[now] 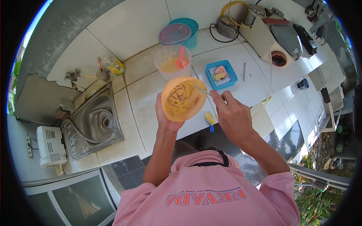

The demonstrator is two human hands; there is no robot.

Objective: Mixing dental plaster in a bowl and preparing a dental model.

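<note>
My left hand grips an orange plastic bowl from its left side and underneath. The bowl is tipped, so its inside shows a yellow mixture with darker streaks or strips in it. In my right hand is a thin, pale-handled utensil, its far end reaching over the bowl's rim; the kind of tip cannot be made out. Just beyond the bowl stands a translucent pink tub with yellowish contents and a pink scoop inside. A small blue-handled tool with a yellow head lies between my hands on the counter.
A blue tray holding pink and yellow pieces sits right of the tub. Beside it lies a slim stick. Behind are a teal container and a round greyish lid. A steel sink is at left; a beige machine stands far right.
</note>
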